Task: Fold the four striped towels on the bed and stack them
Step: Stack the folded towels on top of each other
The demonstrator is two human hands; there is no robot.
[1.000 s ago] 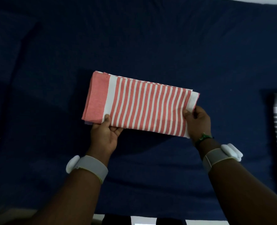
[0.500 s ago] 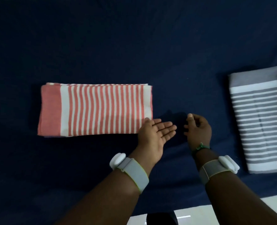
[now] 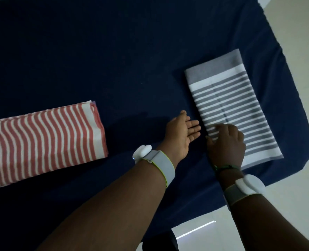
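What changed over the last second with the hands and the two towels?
Both hands let go of the red towel, which now lies folded on the bed. They moved right to the grey towel: the right hand rests on its near left edge, and the left hand is open beside it, not touching. The grey towel stayed flat where it was.

Both the grey striped towel (image 3: 228, 98) and the red striped towel (image 3: 47, 140) look woven, matt cloth, like the bedsheet (image 3: 114, 51).

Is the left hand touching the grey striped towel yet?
Apart. In the head view, dark bedsheet shows between the left hand, fingers straight, and the grey striped towel. The right hand covers the towel's near left edge.
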